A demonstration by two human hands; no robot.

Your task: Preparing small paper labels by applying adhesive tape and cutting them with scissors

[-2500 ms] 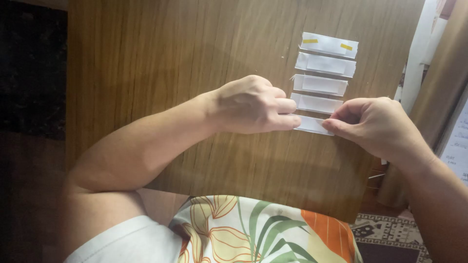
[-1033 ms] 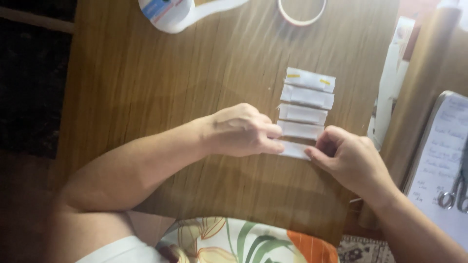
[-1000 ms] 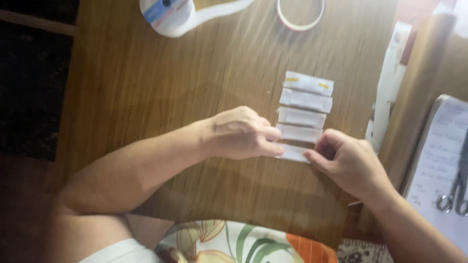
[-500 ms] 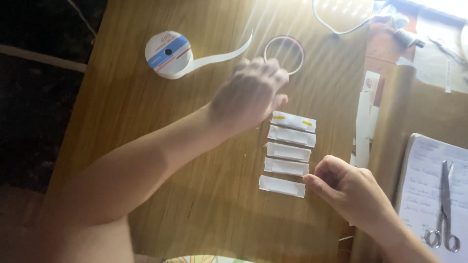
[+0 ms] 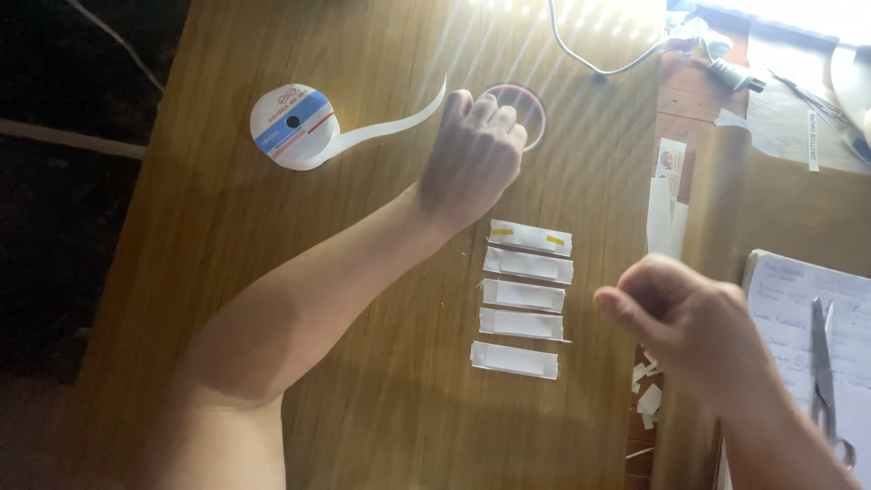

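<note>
— How is the left hand (image 5: 472,154) seen?
— Curled loosely over a tape ring (image 5: 519,107) on the tabletop (image 5: 227,227); whether anything is pinched cannot be told.
— And the right hand (image 5: 694,331)?
— Closed loosely, raised beside five white strips (image 5: 522,298) laid in a column.

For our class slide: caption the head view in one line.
Left hand reaches a tape ring above five folded paper strips.

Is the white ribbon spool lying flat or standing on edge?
Lying flat. The ribbon spool shows its round face and centre hole upward on the wooden table, with a loose tail curling toward the left hand.
</note>
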